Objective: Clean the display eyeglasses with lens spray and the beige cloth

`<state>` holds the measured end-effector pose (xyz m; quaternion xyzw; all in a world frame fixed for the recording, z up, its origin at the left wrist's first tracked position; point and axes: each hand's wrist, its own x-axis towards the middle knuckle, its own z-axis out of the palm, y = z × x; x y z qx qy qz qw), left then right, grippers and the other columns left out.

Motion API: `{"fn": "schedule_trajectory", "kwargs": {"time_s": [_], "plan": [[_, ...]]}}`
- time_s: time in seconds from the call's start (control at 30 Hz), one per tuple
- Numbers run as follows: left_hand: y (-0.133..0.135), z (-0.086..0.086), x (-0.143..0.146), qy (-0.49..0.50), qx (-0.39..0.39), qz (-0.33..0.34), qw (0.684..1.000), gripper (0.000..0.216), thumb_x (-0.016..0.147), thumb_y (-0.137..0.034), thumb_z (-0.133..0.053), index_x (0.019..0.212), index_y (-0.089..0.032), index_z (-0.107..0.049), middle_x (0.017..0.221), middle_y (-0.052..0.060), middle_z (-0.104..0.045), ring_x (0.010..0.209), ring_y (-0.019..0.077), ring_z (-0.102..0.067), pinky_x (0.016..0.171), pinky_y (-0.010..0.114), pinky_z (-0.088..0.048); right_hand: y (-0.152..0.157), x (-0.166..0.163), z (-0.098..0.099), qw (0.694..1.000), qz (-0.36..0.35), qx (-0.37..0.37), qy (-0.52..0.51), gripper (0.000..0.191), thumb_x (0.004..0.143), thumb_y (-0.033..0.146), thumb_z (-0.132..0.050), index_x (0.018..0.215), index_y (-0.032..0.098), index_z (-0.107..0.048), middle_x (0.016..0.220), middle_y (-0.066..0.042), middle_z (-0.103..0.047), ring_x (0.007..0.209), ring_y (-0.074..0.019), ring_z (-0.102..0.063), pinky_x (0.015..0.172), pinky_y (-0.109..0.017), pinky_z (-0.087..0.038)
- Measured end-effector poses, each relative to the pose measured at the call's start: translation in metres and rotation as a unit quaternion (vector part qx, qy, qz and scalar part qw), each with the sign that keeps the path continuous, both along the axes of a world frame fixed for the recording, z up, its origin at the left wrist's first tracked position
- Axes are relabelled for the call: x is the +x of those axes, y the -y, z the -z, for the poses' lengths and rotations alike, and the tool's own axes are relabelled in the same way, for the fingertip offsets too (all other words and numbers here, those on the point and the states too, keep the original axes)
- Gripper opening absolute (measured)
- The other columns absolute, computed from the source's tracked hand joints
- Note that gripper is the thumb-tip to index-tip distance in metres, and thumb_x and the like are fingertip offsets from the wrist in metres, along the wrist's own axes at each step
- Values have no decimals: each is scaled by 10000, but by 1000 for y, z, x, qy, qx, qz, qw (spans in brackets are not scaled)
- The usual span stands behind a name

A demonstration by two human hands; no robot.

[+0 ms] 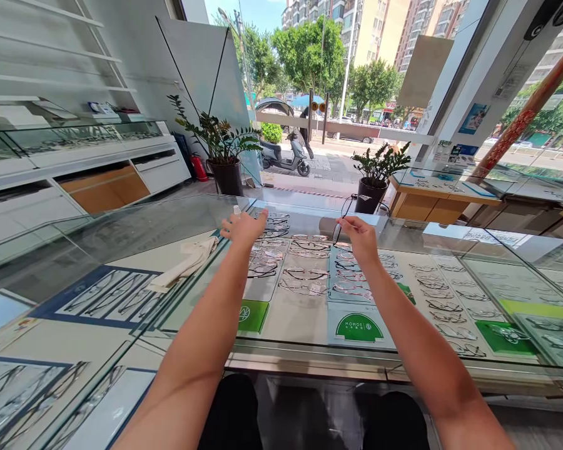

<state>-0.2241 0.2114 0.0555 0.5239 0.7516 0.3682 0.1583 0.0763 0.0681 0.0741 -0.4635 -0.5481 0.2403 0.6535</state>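
My right hand (362,236) is closed in a pinch on a pair of black-framed glasses (346,211), held up above the glass counter (309,350) with one temple hanging down. My left hand (242,229) reaches out over the counter's far side, fingers bent toward a small clear spray bottle (237,210); whether it grips the bottle I cannot make out. A white cloth (187,264) lies on the glass just left of that hand. Under the glass lie rows of glasses (304,275) on trays.
Green brand cards (359,326) sit inside the case. A second glass case (51,325) joins at the left. Two potted plants (225,156) stand on the floor beyond the counter, near a window with a parked scooter (286,156) outside. White shelving lines the left wall.
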Motion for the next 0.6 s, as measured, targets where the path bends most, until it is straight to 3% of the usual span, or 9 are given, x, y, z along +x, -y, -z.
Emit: {"fn": "schedule_trajectory", "kwargs": {"time_s": [0.17,0.37,0.5,0.6], "plan": [[14,-8,3,-30,46,-30,998,876,877,-722,-631,1498,-103,-633,1716,345,-391,1634,599,-202,1260,807,-157,0,1,0,1000,3,5,9,238,898,509,-780,901,288,-869,992,-34,-845,1040,-269,-744,1022,-453,-556],[54,-39,18,-60,248,-65,965,865,980,-583,-636,1711,-177,-411,1796,245,-275,1667,509,-177,1298,740,-170,2,0,-3,1000,9,-1,7,237,912,500,-766,901,286,-867,1015,-34,-847,1040,-263,-746,1010,-443,-547],[70,-48,34,-26,371,-2,928,832,1016,-535,-626,1729,-184,-382,1785,218,-244,1664,473,-215,1344,646,-186,2,0,-3,1000,4,-6,2,229,914,493,-769,916,286,-866,1028,-31,-848,1059,-257,-743,1013,-431,-532],[76,-45,50,20,439,101,893,721,1071,-529,-517,1708,-207,-416,1744,199,-276,1544,386,-458,1292,532,-376,2,-1,-3,1000,5,-9,6,243,912,507,-768,918,284,-863,1026,-25,-849,1057,-255,-743,1009,-425,-526]]}}
